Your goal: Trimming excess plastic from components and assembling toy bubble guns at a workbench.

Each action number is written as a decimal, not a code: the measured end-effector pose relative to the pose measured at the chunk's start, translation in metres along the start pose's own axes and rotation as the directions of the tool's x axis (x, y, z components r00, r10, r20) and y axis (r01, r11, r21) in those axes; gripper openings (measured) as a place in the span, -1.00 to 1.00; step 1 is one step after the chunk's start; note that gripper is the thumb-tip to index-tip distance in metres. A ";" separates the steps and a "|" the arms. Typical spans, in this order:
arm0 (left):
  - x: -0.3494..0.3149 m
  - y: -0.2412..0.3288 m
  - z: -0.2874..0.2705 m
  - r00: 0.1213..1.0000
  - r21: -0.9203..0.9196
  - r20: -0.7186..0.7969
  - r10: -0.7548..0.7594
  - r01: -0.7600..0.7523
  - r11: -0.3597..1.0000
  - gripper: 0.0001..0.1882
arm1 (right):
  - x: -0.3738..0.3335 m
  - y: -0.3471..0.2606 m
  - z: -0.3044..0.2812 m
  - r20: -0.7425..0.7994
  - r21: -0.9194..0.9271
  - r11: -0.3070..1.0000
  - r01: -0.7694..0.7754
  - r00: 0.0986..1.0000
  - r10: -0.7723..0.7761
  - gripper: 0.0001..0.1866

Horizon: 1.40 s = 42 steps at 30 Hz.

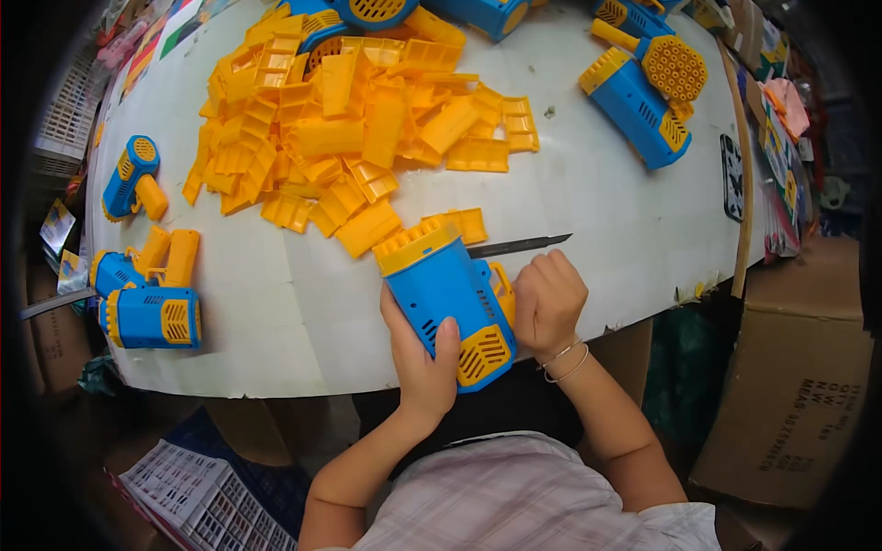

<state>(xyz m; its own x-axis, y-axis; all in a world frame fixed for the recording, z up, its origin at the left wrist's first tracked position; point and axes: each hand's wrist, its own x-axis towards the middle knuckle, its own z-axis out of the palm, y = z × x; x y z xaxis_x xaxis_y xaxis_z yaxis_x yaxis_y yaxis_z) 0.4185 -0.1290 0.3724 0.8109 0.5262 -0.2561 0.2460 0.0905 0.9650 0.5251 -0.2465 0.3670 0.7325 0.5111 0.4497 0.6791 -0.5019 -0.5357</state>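
My left hand (421, 372) is cradling a boxy blue-and-yellow plastic toy (432, 298), near centre; my right hand (553, 298) is curling by its yellow plastic loop (503, 285), grip unclear. Left, similar toys (152, 318) are looking finished; far, loose yellow plastic pieces (331, 136) are apparently remaining unfitted.

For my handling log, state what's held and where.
The left hand grips a toy bubble gun by its blue body; whether the right hand also grips its yellow loop is unclear.

The toy (443, 296) hides most fingers of my left hand (427, 372). Inside my right hand (553, 301) I cannot see. The upper edge cuts another toy (482, 13).
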 end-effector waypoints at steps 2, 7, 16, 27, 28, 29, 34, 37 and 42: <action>-0.002 0.000 0.001 0.999 -0.006 -0.001 -0.033 0.033 0.999 -0.28 | 0.001 0.003 0.004 -0.003 0.037 0.999 -0.014 1.000 0.014 -0.74; -0.005 -0.002 0.004 0.994 0.102 -0.025 0.111 -0.108 0.989 -0.23 | 0.004 0.002 0.004 -0.025 0.060 0.998 0.007 1.000 -0.005 -0.73; -0.005 0.005 -0.017 0.993 -0.151 -0.066 0.096 -0.105 0.983 -0.25 | 0.011 0.020 -0.021 -0.041 0.576 0.790 -0.211 0.957 0.286 -0.52; 0.067 0.060 -0.227 0.652 -0.104 -0.739 0.169 -0.357 0.928 -0.40 | 0.132 0.090 -0.125 -0.516 -0.165 0.967 -0.193 0.853 0.082 -0.67; 0.065 0.058 -0.232 0.634 -0.085 -0.752 0.182 -0.366 0.927 -0.40 | 0.135 0.080 -0.121 -0.464 -0.183 0.968 -0.174 0.883 0.071 -0.69; 0.065 0.047 -0.235 0.745 -0.153 -0.634 0.208 -0.384 0.911 -0.40 | 0.129 0.064 -0.116 -0.381 -0.158 0.984 -0.078 0.925 0.012 -0.73; 0.031 0.054 -0.105 0.868 -0.080 -0.422 0.261 -0.322 0.943 -0.32 | 0.090 -0.027 -0.052 0.088 0.038 0.961 0.276 0.957 -0.278 -0.73; -0.001 0.064 -0.071 0.943 -0.058 -0.263 0.206 -0.228 0.972 -0.21 | 0.068 -0.043 -0.029 0.134 0.199 0.954 0.223 0.959 -0.252 -0.76; -0.029 0.069 -0.053 0.982 -0.154 -0.166 0.093 -0.119 0.981 -0.14 | 0.055 -0.051 -0.038 0.039 0.042 0.957 0.288 0.956 -0.289 -0.76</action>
<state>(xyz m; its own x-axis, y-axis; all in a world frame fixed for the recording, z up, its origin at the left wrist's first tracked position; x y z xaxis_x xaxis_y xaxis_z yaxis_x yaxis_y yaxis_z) 0.3835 -0.0929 0.4495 0.7308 0.6654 -0.1521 0.0632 0.1560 0.9857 0.5327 -0.2191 0.4464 0.5023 0.6612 0.5573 0.8585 -0.3042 -0.4129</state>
